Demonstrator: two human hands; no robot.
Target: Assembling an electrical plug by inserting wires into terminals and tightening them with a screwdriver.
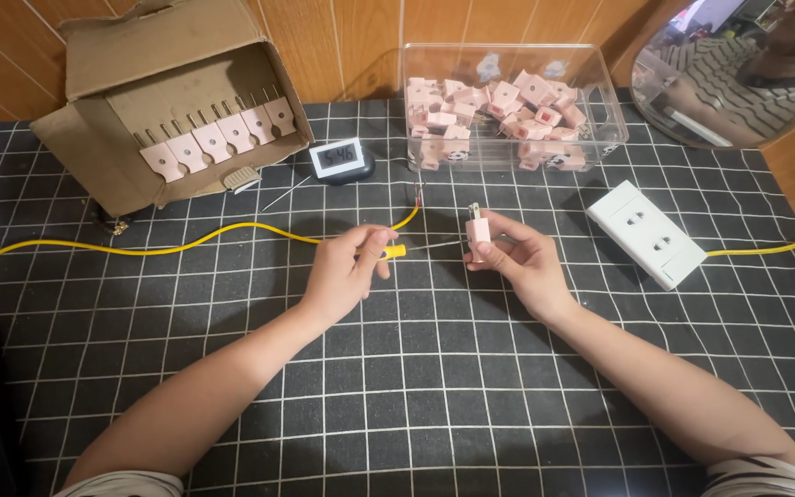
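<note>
Holding a pink plug (478, 232) upright in the right hand (522, 262), prongs up, pinched at the body so the side faces the tool. Gripping a yellow screwdriver (396, 249) in the closed left hand (347, 271), shaft levelled at the plug above the mat (416, 387). Small, blocky, pale pink, matching those filling the bin (600, 101).

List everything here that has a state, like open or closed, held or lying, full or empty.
Left hand: closed around a yellow-handled screwdriver.
Right hand: holding a pink plug, prongs up.
Cardboard box: open, on its side, plugs lined along its edge.
Clear bin: open, partly filled with pink plugs.
Socket strip: lying flat, nothing plugged in.
Small digital display: on.
</note>
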